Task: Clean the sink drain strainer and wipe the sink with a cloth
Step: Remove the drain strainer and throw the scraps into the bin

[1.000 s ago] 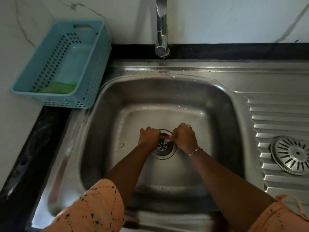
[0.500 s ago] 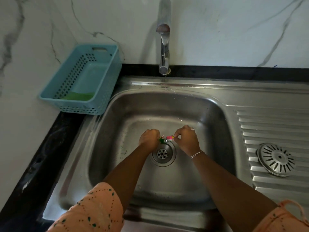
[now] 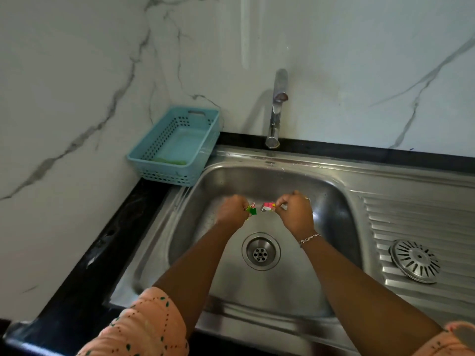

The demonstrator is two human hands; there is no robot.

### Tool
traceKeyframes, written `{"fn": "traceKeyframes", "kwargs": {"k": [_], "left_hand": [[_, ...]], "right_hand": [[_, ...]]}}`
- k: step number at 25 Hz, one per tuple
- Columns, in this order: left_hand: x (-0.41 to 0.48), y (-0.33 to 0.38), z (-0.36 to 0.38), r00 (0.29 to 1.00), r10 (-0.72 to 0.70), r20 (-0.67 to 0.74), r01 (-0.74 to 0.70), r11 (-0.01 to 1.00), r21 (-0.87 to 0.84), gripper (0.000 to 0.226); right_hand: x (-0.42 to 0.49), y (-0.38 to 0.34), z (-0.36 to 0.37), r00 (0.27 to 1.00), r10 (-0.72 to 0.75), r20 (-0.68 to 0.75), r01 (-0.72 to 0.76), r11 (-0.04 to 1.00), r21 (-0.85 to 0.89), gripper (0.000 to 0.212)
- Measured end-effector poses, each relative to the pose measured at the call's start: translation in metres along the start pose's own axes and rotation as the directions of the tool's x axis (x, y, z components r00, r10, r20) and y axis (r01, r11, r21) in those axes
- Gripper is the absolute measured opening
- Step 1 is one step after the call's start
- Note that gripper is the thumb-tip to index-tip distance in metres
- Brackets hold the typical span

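Over the steel sink (image 3: 334, 201) both my hands are raised above the drain (image 3: 261, 251). My left hand (image 3: 232, 210) pinches a green and yellow scrap of wrapper (image 3: 251, 210). My right hand (image 3: 295, 211) pinches a pink and red scrap (image 3: 267, 206). A small gap separates the two scraps. The drain hole is uncovered. The round slotted strainer (image 3: 415, 261) lies upside up on the ribbed drainboard at the right, away from both hands.
A light blue perforated basket (image 3: 177, 147) with something green inside stands at the sink's back-left corner. The tap (image 3: 277, 109) rises behind the basin, with no water running. Marble wall behind; black counter edge (image 3: 108, 242) on the left.
Both hands rose from the drain and moved apart, and the wrapper between them now shows as two separate scraps. The camera tilted up, showing more wall.
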State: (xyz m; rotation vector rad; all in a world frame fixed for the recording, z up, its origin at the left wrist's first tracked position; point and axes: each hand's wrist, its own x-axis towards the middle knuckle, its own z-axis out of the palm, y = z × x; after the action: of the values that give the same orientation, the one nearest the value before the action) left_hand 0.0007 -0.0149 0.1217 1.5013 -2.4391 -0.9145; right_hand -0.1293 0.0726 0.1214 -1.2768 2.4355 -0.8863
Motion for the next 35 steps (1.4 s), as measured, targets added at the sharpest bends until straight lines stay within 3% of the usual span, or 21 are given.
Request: {"fn": "traceKeyframes", "kwargs": {"k": [8, 21, 30, 35], "left_hand": [[-0.062, -0.033, -0.056, 0.99, -0.033, -0.137, 0.026, 0.998, -0.053, 0.006], [-0.237, -0.15, -0.132, 0.947, -0.125, -0.297, 0.088, 0.987, -0.136, 0.009], [-0.368, -0.279, -0.132, 0.849, -0.421, -0.321, 0.338, 0.898, -0.284, 0.01], [-0.438, -0.352, -0.1, 0.73, -0.64, -0.241, 0.526, 0.751, -0.4, 0.009]], "right_hand": [[-0.033, -0.067, 0.002, 0.985, -0.154, -0.079, 0.159, 0.985, 0.067, 0.007], [-0.175, -0.196, 0.068, 0.939, -0.341, 0.044, 0.334, 0.935, 0.117, 0.006], [-0.297, -0.27, 0.155, 0.819, -0.528, 0.224, 0.485, 0.846, 0.223, 0.01], [-0.357, -0.273, 0.208, 0.73, -0.558, 0.395, 0.508, 0.829, 0.234, 0.008]]}}
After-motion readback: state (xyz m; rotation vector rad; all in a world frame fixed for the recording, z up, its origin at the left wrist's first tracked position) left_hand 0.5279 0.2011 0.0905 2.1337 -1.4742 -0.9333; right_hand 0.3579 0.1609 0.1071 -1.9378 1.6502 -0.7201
